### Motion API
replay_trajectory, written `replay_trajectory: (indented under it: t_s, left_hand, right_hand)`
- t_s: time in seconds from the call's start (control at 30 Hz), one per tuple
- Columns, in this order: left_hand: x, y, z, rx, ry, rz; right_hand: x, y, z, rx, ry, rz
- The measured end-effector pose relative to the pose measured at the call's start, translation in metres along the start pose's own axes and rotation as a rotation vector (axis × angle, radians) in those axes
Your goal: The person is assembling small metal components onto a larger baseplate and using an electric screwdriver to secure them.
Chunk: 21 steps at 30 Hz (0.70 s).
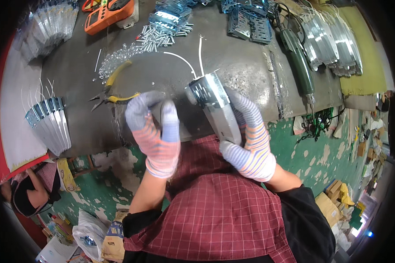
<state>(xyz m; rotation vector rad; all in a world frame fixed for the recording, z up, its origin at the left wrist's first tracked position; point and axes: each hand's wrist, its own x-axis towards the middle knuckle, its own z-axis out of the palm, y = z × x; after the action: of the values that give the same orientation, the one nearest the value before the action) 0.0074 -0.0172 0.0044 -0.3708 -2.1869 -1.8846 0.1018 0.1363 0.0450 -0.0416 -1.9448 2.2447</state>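
Note:
My right hand, in a striped glove, is closed on a flat silver metal piece. A shiny perforated bracket wraps its far end, and two white wires stick out from there. My left hand, also gloved, is to the left of it, thumb and fingers apart with nothing visible between them. Just beyond the left hand lie yellow-handled pliers. Clear small parts form a pile behind the pliers, beside a heap of screws.
A dark green power screwdriver lies at the right. Loose brackets and an orange multimeter are at the back. Wired metal pieces are stacked at the far right, far left and near left. Another person's arm shows at lower left.

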Motion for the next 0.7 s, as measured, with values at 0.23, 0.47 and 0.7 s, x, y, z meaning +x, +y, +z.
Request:
replay_trajectory:
  t_s: [0.23, 0.47, 0.7]
  left_hand:
    - [-0.026, -0.005, 0.026, -0.209, -0.171, 0.023]
    - [-0.023, 0.005, 0.031, -0.205, -0.12, -0.102]
    - [-0.029, -0.018, 0.022, -0.03, -0.145, 0.1]
  right_hand:
    - [-0.005, 0.04, 0.023, -0.463, 0.125, -0.11]
    - [0.001, 0.04, 0.022, -0.544, 0.126, -0.199]
    - [0.003, 0.034, 0.007, -0.669, 0.039, -0.266]
